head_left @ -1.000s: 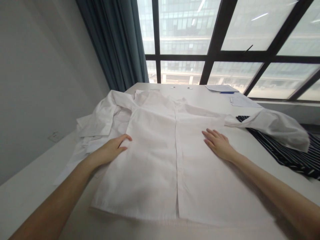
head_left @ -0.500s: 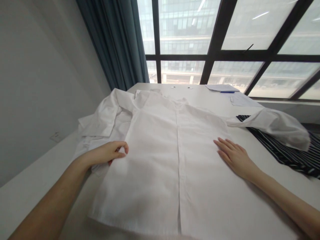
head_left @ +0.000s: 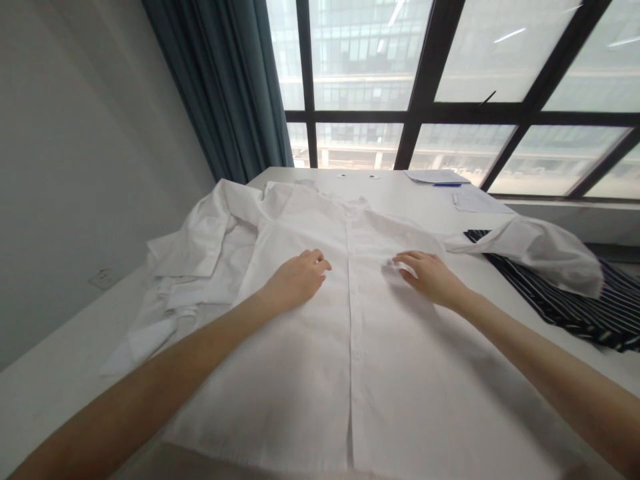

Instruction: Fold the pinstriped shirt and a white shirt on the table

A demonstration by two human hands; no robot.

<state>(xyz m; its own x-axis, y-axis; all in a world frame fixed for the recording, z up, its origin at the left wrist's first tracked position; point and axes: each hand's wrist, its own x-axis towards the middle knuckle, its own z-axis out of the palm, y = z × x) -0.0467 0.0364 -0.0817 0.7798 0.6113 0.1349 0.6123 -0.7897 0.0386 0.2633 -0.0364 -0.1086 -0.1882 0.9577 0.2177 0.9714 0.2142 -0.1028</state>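
Observation:
A white button-front shirt point(head_left: 300, 373) lies spread out, front side up, with its collar at the far end. Over the shirt's left half is my left hand point(head_left: 299, 279), fingers loosely bent and a little apart, with no cloth visibly gathered in it. My right hand point(head_left: 429, 275) is on the right half, near the chest; a small pucker of shirt cloth rises at its fingertips and appears pinched there. Between the two hands runs the button placket point(head_left: 354, 300). The left sleeve point(head_left: 197, 230) is bent down, and the right sleeve point(head_left: 545, 250) stretches outward.
More white cloth point(head_left: 200, 293) lies bunched beside the shirt on the left. Black striped fabric point(head_left: 565, 300) is under the right sleeve. Papers point(head_left: 435, 176) and a blue pen point(head_left: 447, 185) rest on the white table point(head_left: 385, 193), with a blue curtain point(head_left: 235, 87) and windows behind.
Both hands have moved inward and farther up the shirt. My left hand has left the shirt's side edge, and my right hand, flat before, now has bent fingers with cloth puckered at them.

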